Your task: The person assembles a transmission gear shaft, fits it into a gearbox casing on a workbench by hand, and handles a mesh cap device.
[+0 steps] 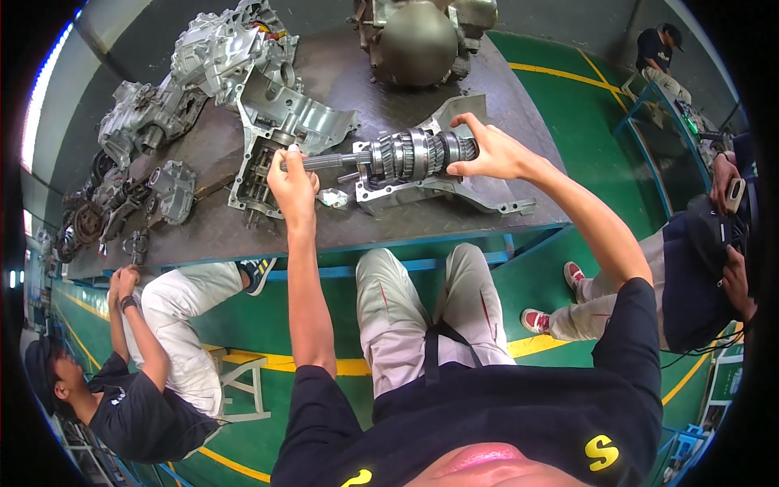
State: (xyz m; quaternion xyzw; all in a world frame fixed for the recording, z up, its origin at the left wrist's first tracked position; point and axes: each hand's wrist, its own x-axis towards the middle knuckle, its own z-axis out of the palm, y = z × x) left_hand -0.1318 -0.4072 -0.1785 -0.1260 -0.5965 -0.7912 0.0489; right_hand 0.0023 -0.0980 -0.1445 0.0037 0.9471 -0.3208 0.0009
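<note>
A gear shaft (410, 154) with several stacked steel gears lies across the middle of the bench, over an opened silver gearbox housing (398, 195). My left hand (294, 185) is closed around the thin splined end of the shaft. At the other end, my right hand (497, 150) grips the last gear between thumb and fingers. Left of the shaft stands another open housing half (258, 158) with inner parts showing. A small crumpled whitish piece (333, 197) lies between the two housings. Whether the shaft rests on the housing or hangs just above it, I cannot tell.
A big gearbox unit (414, 40) sits at the back of the metal workbench (487, 235). More silver castings (231, 57) and loose gear parts (89, 215) crowd the left side. One person (134, 381) sits at the left, another (698, 260) stands at the right.
</note>
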